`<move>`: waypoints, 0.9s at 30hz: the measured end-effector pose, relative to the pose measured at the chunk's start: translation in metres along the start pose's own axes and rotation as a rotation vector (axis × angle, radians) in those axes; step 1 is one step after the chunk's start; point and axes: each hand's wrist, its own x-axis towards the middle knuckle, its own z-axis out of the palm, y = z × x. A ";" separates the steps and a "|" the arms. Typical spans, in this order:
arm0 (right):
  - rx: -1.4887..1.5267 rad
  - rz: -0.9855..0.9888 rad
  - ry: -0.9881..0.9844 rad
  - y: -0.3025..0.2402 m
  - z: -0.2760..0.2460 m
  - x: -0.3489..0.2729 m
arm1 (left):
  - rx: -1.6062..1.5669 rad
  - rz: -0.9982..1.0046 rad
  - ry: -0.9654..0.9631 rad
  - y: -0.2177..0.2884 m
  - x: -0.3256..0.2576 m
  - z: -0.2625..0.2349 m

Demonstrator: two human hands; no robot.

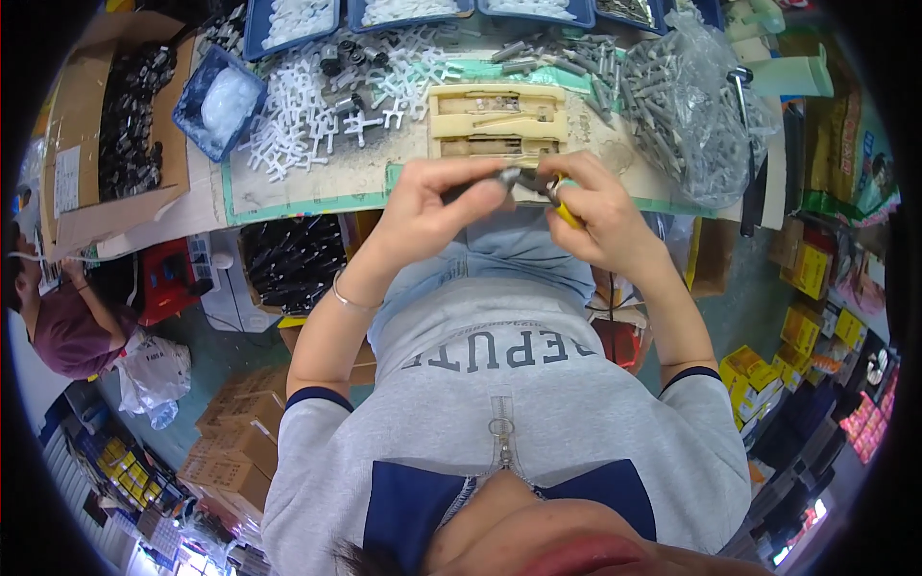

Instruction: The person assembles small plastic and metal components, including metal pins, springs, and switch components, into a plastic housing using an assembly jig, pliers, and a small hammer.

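Just off the near edge of the work surface [595,158], in front of the person's lap, both hands meet. Taking that meeting point as the clock's centre, the left hand [430,206] sits at nine, its thumb and forefinger pinched on a small grey-and-black piece [508,179] that points toward three o'clock. The right hand [597,209], at four, is closed around yellow-handled pliers [568,213]; their dark nose reaches the piece, though whether it grips is too small to tell.

Straight ahead at twelve lies a cream slotted fixture [497,125]. White branching parts [298,120] heap loosely at ten, with a few black fittings [348,104] among them; beyond these, a blue bin [195,101] stands tilted to the view, holding white material. Grey cylindrical parts [600,67] spread from one to two, next to a crumpled clear bag [715,125]. Between two and three rests a hammer [741,106], head away from the person. Below the surface, at eight, dark slender parts [293,259] fill a box.
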 end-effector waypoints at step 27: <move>-0.493 0.254 0.283 0.085 0.035 -0.012 | 1.337 -1.188 -0.099 -0.235 -0.342 -0.103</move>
